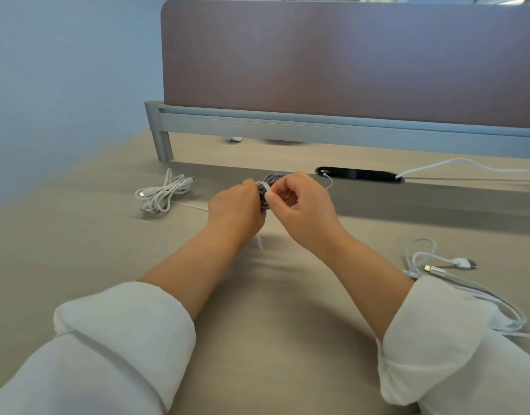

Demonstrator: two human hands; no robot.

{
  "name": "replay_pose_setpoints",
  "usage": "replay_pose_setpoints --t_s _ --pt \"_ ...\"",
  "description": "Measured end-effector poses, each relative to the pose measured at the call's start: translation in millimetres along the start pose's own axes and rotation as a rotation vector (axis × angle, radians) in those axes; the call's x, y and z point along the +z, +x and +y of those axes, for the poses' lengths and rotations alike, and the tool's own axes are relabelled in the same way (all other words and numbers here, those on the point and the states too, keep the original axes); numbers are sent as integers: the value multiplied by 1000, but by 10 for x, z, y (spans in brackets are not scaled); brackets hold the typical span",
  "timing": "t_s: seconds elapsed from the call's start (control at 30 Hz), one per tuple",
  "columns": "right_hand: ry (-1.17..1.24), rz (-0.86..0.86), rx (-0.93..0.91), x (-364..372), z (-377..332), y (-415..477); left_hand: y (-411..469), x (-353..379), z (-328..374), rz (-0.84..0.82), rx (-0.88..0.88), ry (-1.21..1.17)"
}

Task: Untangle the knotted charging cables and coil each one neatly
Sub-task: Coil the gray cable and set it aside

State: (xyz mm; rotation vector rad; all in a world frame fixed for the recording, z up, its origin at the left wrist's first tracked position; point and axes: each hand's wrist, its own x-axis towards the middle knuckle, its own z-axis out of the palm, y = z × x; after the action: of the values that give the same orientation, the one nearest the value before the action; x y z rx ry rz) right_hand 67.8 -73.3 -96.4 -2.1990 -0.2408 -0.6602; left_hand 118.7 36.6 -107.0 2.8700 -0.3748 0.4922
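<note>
My left hand (pixel 236 205) grips the grey coiled cable (pixel 272 178) above the bench (pixel 272 295), long axis pointing away from me; my right hand (pixel 299 202) pinches its white strap (pixel 263 185). The black port (pixel 359 174) has print too small to read.

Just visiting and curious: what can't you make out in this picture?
Head view, grey cable bundle: mostly covered by the left hand and right hand.
Head view, loose white cables: partly under the right sleeve, cut off by the right edge.
Head view, white object under the rail: too small.
</note>
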Motion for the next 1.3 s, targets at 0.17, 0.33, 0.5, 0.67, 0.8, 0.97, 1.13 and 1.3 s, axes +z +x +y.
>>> replay_pose_setpoints --t_s 0.17,0.33,0.5,0.67,0.8,0.97,1.13,1.3 --pt "-440 128 -325 72 36 -91 117 39 -144 -167 -97 -339" --pt "-252 -179 -52 61 235 -78 77 19 -162 -366 -232 -880" --pt "32 -284 222 36 347 -71 19 57 -189 -476 -155 -1014" --pt "285 -348 379 11 345 -67 6 56 -223 -545 -105 -1066" --pt "270 -322 358 10 389 -51 -11 46 -220 -585 -79 -1132" --pt "282 -141 277 28 420 -54 -51 90 -151 -507 -125 -1314" --pt "308 -87 243 8 410 -47 -63 173 -51 -398 -268 -1508" --pt "373 -125 233 -20 403 -46 -55 176 -64 -383 -328 -1547"
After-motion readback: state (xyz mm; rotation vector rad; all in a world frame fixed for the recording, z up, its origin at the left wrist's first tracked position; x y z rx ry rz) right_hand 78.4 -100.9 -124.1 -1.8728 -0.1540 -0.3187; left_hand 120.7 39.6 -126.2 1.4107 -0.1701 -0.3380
